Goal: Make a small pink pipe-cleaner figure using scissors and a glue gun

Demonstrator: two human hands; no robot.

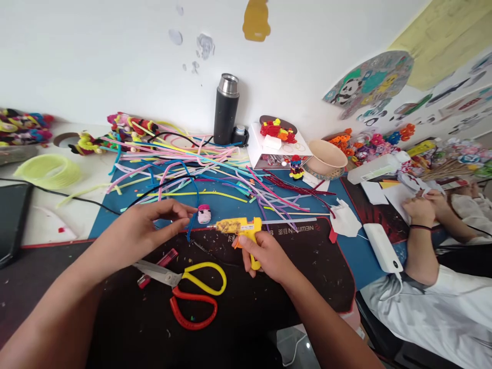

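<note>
My right hand (261, 251) is wrapped round the handle of a yellow glue gun (240, 225), its thumb near the orange trigger. The gun's nozzle points left, and a clear glue stick (294, 221) runs out of its back. My left hand (163, 223) is closed, thumb and forefinger pinching a blue pipe cleaner (197, 197) that bends down past the fingertips. Just right of those fingertips, close to the nozzle, is a small white doll's head (204, 214) with a pink top. Below lie scissors (184, 279) with one yellow and one red handle.
Many coloured pipe cleaners (215, 174) spread over the blue mat. Behind them stand a black thermos (226, 110), a white box (265, 151) and a beige bowl (326, 158). A white power bank (382, 247) lies at right, near a co-worker's arm (423, 251).
</note>
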